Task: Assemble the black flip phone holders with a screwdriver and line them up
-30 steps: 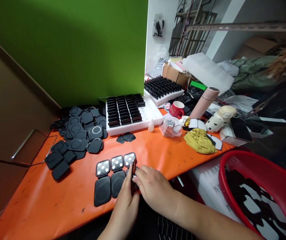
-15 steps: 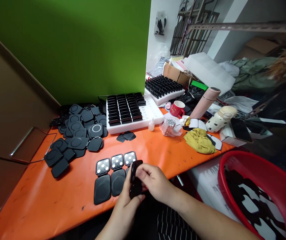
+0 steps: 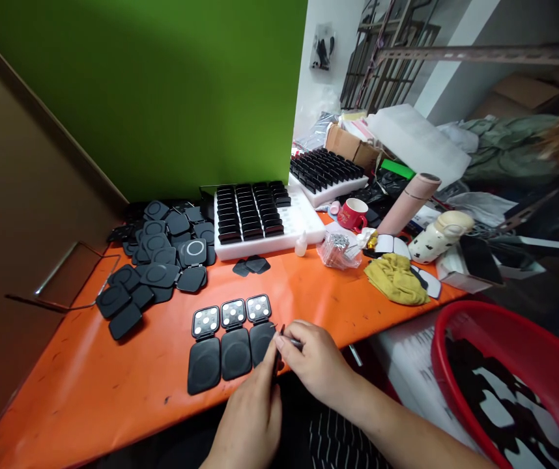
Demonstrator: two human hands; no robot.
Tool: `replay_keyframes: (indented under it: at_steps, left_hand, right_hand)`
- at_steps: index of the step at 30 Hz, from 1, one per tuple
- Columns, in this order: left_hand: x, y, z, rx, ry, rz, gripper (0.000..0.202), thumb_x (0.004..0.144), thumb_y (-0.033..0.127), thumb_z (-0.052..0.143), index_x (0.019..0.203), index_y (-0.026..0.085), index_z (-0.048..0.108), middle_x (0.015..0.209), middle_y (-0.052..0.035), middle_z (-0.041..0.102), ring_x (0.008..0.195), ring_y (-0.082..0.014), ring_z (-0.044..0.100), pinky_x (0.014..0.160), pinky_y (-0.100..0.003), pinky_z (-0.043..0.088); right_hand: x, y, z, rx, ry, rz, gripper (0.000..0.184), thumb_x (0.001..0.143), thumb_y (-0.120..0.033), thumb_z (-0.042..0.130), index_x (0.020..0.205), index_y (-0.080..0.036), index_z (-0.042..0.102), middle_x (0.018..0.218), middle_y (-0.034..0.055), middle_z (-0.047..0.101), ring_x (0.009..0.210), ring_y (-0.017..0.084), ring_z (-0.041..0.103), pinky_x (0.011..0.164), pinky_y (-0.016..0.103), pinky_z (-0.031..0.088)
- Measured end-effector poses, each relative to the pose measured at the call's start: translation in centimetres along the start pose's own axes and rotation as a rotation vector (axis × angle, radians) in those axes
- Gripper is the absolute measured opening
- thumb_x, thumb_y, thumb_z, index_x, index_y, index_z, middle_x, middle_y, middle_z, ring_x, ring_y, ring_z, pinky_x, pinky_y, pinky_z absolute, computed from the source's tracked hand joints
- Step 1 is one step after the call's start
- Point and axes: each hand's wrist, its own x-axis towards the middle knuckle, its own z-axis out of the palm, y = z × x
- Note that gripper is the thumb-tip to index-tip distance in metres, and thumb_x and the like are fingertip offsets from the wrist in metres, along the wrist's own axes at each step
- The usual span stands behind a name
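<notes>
My left hand (image 3: 255,407) is closed around a black folding pad (image 3: 278,358), turned nearly edge-on and mostly hidden by the fingers. At its upper end, my right hand (image 3: 316,358) pinches a short, dark, ribbed piece (image 3: 294,341); whether it belongs to the pad I cannot tell. Just left of my hands lie three opened folding pads in a row: a left one (image 3: 204,366), a middle one (image 3: 236,353) and a right one (image 3: 262,342) partly behind my fingers. Their small upper panels show white dots, while the larger lower panels are plain black.
A pile of black pads (image 3: 159,273) and a wire stand (image 3: 71,277) occupy the left. Behind are a white foam tray (image 3: 303,228) of upright black parts, a small bottle (image 3: 301,245) and a bagged metal bundle (image 3: 341,251). A red tub (image 3: 438,352) stands at right.
The pad in my left hand has turned from showing its glossy face to nearly edge-on. My left hand's back now faces up. The ribbed piece now shows at my right fingertips.
</notes>
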Motion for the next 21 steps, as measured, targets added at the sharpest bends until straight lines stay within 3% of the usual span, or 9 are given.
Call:
replay_keyframes:
  at_steps: [4, 8, 11, 15, 18, 21]
  left_hand:
    - [1.0, 0.3, -0.4, -0.296, 0.095, -0.038, 0.042, 0.084, 0.031, 0.046, 0.125, 0.022, 0.043, 0.122, -0.0069, 0.054, 0.111, -0.0227, 0.05, 0.092, -0.034, 0.041]
    - [1.9, 0.6, -1.3, -0.505, 0.139, -0.099, 0.04, 0.085, 0.039, 0.045, 0.118, 0.017, 0.051, 0.107, -0.0078, 0.063, 0.099, -0.0241, 0.058, 0.082, -0.032, 0.048]
    - [1.5, 0.6, -1.8, -0.319, 0.149, -0.033, 0.035, 0.085, 0.035, 0.045, 0.117, 0.022, 0.054, 0.108, -0.0055, 0.063, 0.101, -0.0231, 0.057, 0.085, -0.03, 0.047]
    - [0.0, 0.0, -1.9, 0.131, 0.202, 0.229, 0.037, 0.085, 0.021, 0.044, 0.12, 0.027, 0.05, 0.12, -0.0026, 0.056, 0.108, -0.0188, 0.053, 0.091, -0.027, 0.044]
    - [-1.1, -0.5, -1.9, 0.385, 0.185, 0.462, 0.046, 0.081, 0.013, 0.045, 0.126, 0.024, 0.044, 0.119, -0.0042, 0.057, 0.106, -0.0163, 0.056, 0.088, -0.024, 0.046]
    - [-1.6, -0.7, -1.9, 0.528, 0.161, 0.6, 0.05, 0.078, 0.01, 0.043, 0.128, 0.016, 0.04, 0.118, -0.0078, 0.058, 0.104, -0.0148, 0.057, 0.086, -0.022, 0.048]
  right_hand:
    - [-0.2, 0.1, 0.8, 0.297, -0.063, 0.024, 0.029, 0.087, -0.039, 0.041, 0.071, -0.017, 0.052, 0.068, -0.0001, 0.05, 0.064, 0.011, 0.047, 0.06, 0.023, 0.037]
    - [-0.2, 0.4, 1.4, 0.737, -0.152, 0.247, 0.038, 0.086, -0.051, 0.037, 0.077, -0.016, 0.051, 0.059, -0.0039, 0.04, 0.05, 0.007, 0.037, 0.049, 0.02, 0.034]
    - [-0.4, 0.5, 1.3, 0.847, -0.18, 0.384, 0.036, 0.084, -0.05, 0.042, 0.074, -0.016, 0.048, 0.059, -0.0053, 0.036, 0.046, 0.005, 0.028, 0.042, 0.018, 0.024]
    - [-1.4, 0.6, 0.8, 0.896, -0.267, 0.489, 0.033, 0.081, -0.048, 0.048, 0.072, -0.017, 0.045, 0.062, -0.0049, 0.037, 0.045, 0.004, 0.026, 0.039, 0.016, 0.017]
    - [-2.3, 1.0, 0.4, 0.979, -0.37, 0.616, 0.031, 0.08, -0.046, 0.05, 0.076, -0.015, 0.048, 0.065, -0.0037, 0.04, 0.045, 0.002, 0.024, 0.039, 0.015, 0.014]
    - [-3.0, 1.3, 0.3, 1.103, -0.401, 0.703, 0.029, 0.078, -0.043, 0.055, 0.079, -0.014, 0.049, 0.063, -0.004, 0.04, 0.044, 0.001, 0.019, 0.04, 0.015, 0.009]
